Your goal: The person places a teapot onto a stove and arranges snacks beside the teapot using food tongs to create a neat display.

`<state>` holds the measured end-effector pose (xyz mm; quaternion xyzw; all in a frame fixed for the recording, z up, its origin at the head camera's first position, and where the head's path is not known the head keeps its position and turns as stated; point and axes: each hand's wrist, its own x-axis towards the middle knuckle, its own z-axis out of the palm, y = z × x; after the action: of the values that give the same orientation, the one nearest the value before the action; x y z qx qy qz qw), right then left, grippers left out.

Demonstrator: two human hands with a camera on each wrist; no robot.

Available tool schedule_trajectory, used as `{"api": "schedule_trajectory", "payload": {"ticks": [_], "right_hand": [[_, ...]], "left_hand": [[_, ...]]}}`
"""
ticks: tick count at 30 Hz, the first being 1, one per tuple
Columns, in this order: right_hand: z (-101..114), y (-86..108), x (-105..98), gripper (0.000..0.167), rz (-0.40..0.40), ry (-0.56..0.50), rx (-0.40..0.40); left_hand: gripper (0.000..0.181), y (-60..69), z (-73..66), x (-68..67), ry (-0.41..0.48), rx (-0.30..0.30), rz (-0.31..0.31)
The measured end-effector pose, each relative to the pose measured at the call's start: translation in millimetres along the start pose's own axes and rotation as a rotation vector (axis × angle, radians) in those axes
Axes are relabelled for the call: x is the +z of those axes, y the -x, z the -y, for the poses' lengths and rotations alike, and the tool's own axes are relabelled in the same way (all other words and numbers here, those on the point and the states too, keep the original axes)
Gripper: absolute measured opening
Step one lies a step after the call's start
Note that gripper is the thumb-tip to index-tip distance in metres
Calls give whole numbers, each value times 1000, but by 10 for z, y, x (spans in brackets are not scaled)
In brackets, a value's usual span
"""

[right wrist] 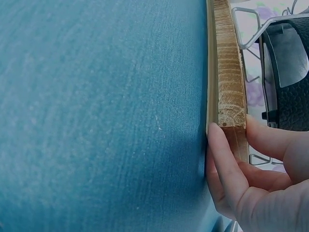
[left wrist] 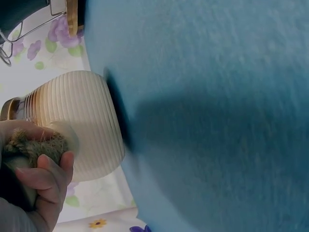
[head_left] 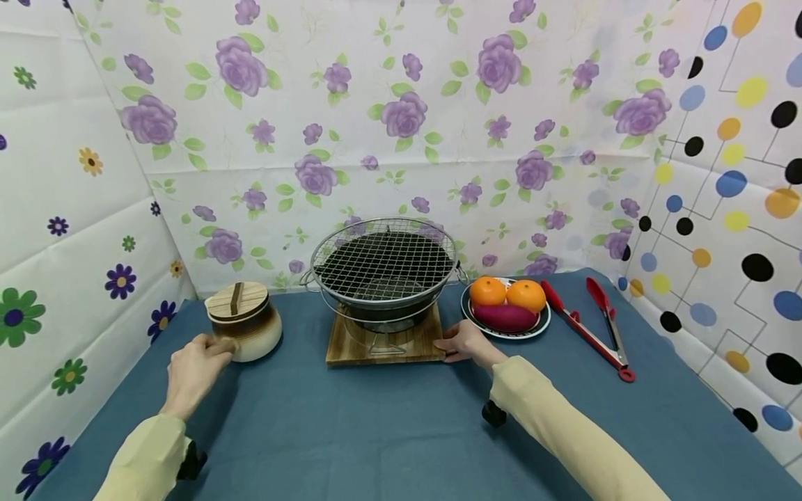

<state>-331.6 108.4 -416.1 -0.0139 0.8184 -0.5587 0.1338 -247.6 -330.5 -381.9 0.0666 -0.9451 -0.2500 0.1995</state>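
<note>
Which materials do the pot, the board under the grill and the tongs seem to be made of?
Pot: probably glazed ceramic; its ribbed cream body turns brown and shiny near the top.
Board: wood with a brown finish; grain lines show along its edge.
Tongs: likely metal, since one leg looks silvery; the red parts could be plastic or silicone.

Round cream-and-brown ceramic pot (head_left: 255, 337) is standing left on blue cloth-covered table (head_left: 401, 431). Round black metal grill (head_left: 385, 268) is sitting centrally on rectangular brown wooden board (head_left: 351, 346). Round black-and-white plate (head_left: 542, 325) is lying right of board, holding two round orange fruits (head_left: 527, 296) behind elongated purple vegetable (head_left: 505, 318). Long red-and-silver tongs (head_left: 592, 335) are lying rightmost.
</note>
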Motion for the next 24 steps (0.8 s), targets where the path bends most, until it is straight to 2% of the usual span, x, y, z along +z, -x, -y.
{"api": "schedule_trajectory", "payload": {"ticks": [9,24], "right_hand": [[9,-5,-9,32,-3,-7,16],[18,-8,13,31,-11,1,37]], "left_hand": [[29,-26,-72,-158,28,38,-26],[35,-109,-326,-610,59,78,-10]]}}
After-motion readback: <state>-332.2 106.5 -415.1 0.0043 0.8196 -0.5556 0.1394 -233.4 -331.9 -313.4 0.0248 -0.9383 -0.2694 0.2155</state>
